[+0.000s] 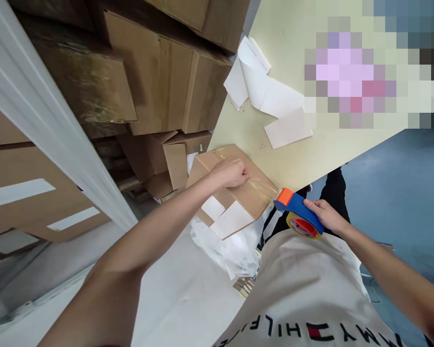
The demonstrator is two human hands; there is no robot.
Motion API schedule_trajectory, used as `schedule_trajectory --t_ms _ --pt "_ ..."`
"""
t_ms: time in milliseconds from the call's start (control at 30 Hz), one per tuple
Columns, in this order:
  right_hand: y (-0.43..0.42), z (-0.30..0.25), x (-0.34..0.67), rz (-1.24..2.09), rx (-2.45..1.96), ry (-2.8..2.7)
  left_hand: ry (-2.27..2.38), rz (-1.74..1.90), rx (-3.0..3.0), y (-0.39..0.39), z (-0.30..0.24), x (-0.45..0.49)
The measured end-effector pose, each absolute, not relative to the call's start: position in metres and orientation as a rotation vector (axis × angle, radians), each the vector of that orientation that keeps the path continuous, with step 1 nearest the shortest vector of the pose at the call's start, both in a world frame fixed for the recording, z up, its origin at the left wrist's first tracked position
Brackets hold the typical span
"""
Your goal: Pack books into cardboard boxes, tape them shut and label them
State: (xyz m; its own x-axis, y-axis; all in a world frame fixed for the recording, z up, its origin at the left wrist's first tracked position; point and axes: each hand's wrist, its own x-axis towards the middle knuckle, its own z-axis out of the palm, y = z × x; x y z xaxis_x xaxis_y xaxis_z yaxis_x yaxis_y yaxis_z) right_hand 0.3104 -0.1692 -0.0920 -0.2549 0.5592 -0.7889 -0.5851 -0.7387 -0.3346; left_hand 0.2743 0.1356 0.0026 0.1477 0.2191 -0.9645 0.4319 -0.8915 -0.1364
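A brown cardboard box (253, 173) rests at the near corner of the table, with clear tape across its top and white labels (232, 219) on its side. My left hand (233, 172) is closed and presses on the top of the box; whether anything is inside its fingers is hidden. In my right hand (323, 214) is a blue and orange tape dispenser (305, 212) with a roll of tape in it. Its orange end is close to the right edge of the box, where the clear tape runs.
White paper sheets (275, 91) lie on the pale table (332, 144). Stacked cardboard boxes (166, 72) stand to the left behind a white post (54, 106). An open carton (155, 159) sits beside the table. A white plastic bag (227, 246) hangs below the box.
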Motion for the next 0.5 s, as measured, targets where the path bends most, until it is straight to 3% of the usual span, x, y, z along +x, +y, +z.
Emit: schedule_trajectory --t_ms 300,500 --pt "-0.157 -0.096 0.267 2.014 -1.332 0.051 0.418 -2.104 2.418 0.113 -0.008 0.269" --pt "-0.154 -0.095 0.261 1.987 -1.386 0.036 0.505 -1.841 2.610 0.123 0.006 0.258"
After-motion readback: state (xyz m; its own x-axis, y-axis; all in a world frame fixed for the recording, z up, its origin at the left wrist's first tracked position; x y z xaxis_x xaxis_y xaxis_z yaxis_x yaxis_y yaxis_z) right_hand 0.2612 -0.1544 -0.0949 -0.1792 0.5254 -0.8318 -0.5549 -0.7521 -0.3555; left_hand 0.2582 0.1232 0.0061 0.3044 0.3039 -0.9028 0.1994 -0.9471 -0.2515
